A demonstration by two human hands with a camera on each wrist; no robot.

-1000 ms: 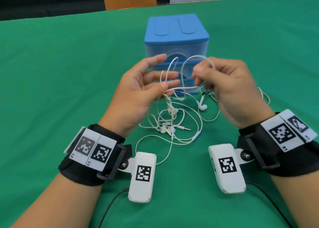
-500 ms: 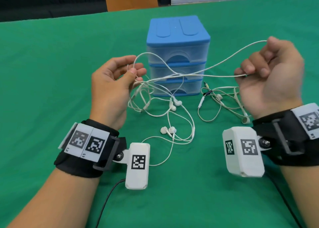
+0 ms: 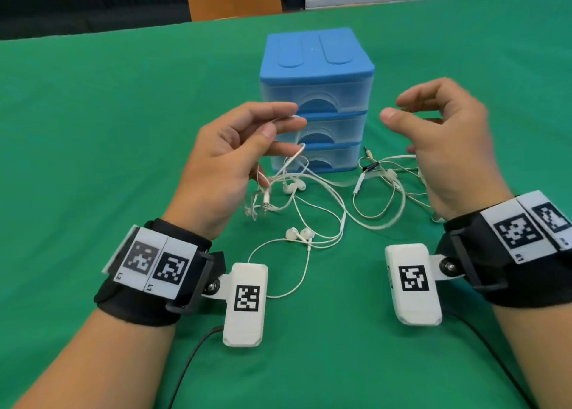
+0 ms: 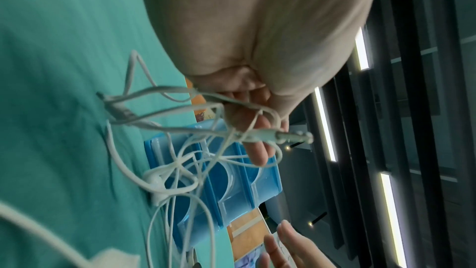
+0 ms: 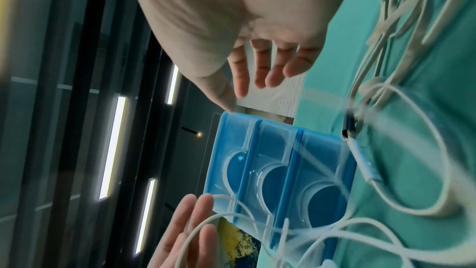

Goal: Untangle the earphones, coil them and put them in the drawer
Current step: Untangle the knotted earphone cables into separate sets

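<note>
Tangled white earphones [image 3: 297,210] lie on the green table in front of a blue unit of three drawers [image 3: 315,68], all shut. My left hand [image 3: 278,121] is raised in front of the drawers and pinches a strand of the earphone cable [image 3: 291,158] between thumb and forefinger; the rest hangs down to the table. In the left wrist view the cable [image 4: 180,129] crosses my left hand's fingers [image 4: 255,150], and a jack plug [image 4: 291,136] sticks out beside them. My right hand [image 3: 393,110] hovers right of the drawers with its fingers loosely curled and holds nothing [image 5: 257,76].
A second bunch of white cable with a black clip [image 3: 371,167] and an inline remote [image 5: 363,160] lies on the table under my right hand. Two earbuds [image 3: 300,234] rest near my left wrist. Green cloth [image 3: 93,130] spreads around everything.
My right hand let go of the strand it had pulled out to the right and came back toward the middle. The strand dropped. My left hand moved in front of the drawers, still pinching cable.
</note>
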